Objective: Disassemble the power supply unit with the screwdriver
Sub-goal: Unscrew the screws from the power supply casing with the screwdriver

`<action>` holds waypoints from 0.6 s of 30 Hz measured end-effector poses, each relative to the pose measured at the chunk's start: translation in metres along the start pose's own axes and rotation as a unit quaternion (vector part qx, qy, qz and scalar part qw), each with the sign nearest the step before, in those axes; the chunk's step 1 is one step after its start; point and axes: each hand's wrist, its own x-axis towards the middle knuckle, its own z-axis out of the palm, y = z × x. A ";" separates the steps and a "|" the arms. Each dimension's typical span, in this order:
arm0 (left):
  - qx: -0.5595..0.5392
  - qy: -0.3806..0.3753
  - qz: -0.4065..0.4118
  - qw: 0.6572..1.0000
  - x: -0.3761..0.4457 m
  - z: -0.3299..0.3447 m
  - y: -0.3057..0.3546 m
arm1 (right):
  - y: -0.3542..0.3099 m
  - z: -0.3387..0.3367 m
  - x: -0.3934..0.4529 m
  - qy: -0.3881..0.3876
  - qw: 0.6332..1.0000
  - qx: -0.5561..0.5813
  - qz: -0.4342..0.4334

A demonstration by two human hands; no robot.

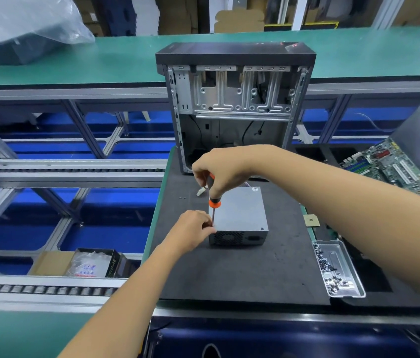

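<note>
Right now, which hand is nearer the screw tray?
Right. The right hand grips the screwdriver over the power supply; the left hand is beyond its far side from the tray.

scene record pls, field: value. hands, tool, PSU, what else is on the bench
surface: dark mat
PSU: grey box flat on the mat, fan grille toward camera
screwdriver: orange-black, upright, tip at PSU's top near-left corner
right hand: grips the screwdriver handle from above
left hand: pinches at the shaft's lower end, against the PSU's left edge
case: open PC case behind the PSU
tray: clear tray with screws, right of the mat
motherboard: far right
lid: on
</note>
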 end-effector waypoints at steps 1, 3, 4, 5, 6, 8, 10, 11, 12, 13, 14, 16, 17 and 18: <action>0.009 -0.003 0.005 1.000 0.000 0.000 0.000 | 0.001 0.000 0.000 0.004 1.000 0.003 0.002; 0.013 -0.004 0.006 1.000 -0.001 0.001 0.001 | 0.002 0.001 0.000 0.020 1.000 -0.011 0.001; 0.011 -0.005 0.005 1.000 -0.002 0.001 0.001 | 0.002 0.002 0.000 0.025 1.000 -0.017 0.000; 0.007 -0.005 0.002 1.000 -0.003 0.001 0.001 | 0.003 0.002 0.000 0.029 0.999 -0.019 -0.001; 0.000 -0.003 -0.001 1.000 -0.004 0.002 0.001 | 0.003 0.001 0.000 0.032 0.999 -0.019 0.001; -0.021 0.021 -0.020 0.999 -0.006 0.001 -0.001 | 0.003 -0.003 0.001 0.047 0.999 -0.022 0.012; -0.060 0.076 -0.068 0.993 -0.006 -0.004 -0.006 | 0.007 -0.007 0.001 0.061 0.997 -0.005 0.044; -0.086 0.107 -0.102 0.985 -0.004 -0.009 -0.009 | 0.009 -0.009 0.001 0.055 0.996 0.014 0.063; -0.116 0.133 -0.137 0.975 -0.003 -0.013 -0.012 | 0.010 -0.010 0.002 0.037 0.996 0.024 0.082; -0.146 0.151 -0.167 0.963 -0.002 -0.019 -0.015 | 0.011 -0.008 0.004 0.013 0.995 0.019 0.096; -0.173 0.161 -0.190 0.953 0.000 -0.024 -0.019 | 0.012 -0.005 0.006 -0.009 0.994 0.008 0.105; -0.204 0.165 -0.210 0.942 0.003 -0.033 -0.029 | 0.016 0.003 0.013 -0.028 0.993 -0.005 0.112; -0.207 0.163 -0.214 0.941 0.003 -0.036 -0.033 | 0.018 0.008 0.015 -0.026 0.993 0.002 0.115; -0.205 0.160 -0.219 0.940 0.004 -0.039 -0.038 | 0.022 0.012 0.017 -0.022 0.993 0.014 0.119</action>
